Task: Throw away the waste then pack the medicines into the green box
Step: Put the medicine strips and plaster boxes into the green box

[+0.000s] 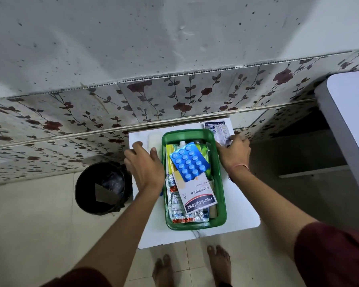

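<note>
Right hand [233, 153], fingers closing on strip [222, 134] at box's [221, 183] 1 o'clock: lift flat, clear rim; left hand [144, 162] spread open, empty

White table [236, 208] bears green box [222, 183], blister strips [221, 134].

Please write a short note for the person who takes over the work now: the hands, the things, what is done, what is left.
Left hand: open, reaching over a white item left of the green box.
Right hand: fingers on a silver blister strip right of the box; whether it is gripped is unclear.
Done: blue blister pack, Hansaplast packet and foil strips lie in the box; black bin holds waste.
Left: the strip, the Hansaplast box behind it, the white item.
</note>
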